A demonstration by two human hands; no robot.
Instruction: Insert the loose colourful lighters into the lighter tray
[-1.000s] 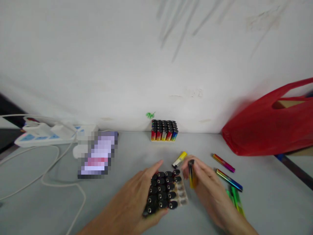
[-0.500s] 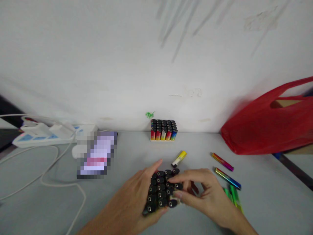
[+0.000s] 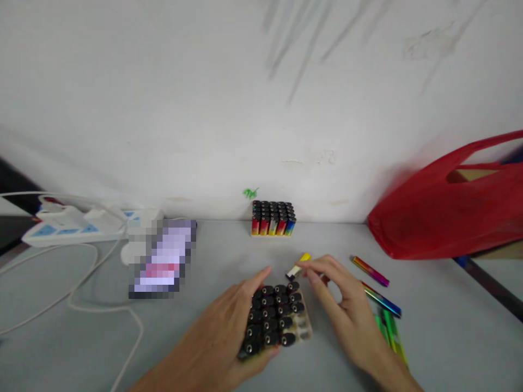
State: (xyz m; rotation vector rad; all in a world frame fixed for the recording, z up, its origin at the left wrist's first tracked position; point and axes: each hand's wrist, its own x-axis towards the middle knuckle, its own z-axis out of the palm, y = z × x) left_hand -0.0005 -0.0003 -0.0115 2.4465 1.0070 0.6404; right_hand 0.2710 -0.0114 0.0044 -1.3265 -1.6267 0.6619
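My left hand (image 3: 226, 321) is wrapped around the left side of a tray of black-topped lighters (image 3: 269, 313), thumb at its back edge and fingers at the front. Bare slots show at the tray's right edge (image 3: 304, 329). To the right of the tray, my right hand (image 3: 343, 305) has its thumb and index finger apart at the yellow and white lighter (image 3: 300, 267), which lies behind the tray. Whether the fingertips touch it is unclear. Two multicoloured lighters, one red-purple (image 3: 370, 270) and one rainbow (image 3: 382, 299), and several green ones (image 3: 390, 332) lie right of my right hand.
Against the wall stands a second block of lighters (image 3: 273, 219). At the left are a blurred phone (image 3: 165, 256), a white power strip (image 3: 73, 231) and loose white cables (image 3: 133, 316). A red bag (image 3: 449, 212) sits at the right.
My right hand has moved off the tray's right side, back and to the right, to the yellow and white lighter, uncovering the slots. My left hand has stayed put.
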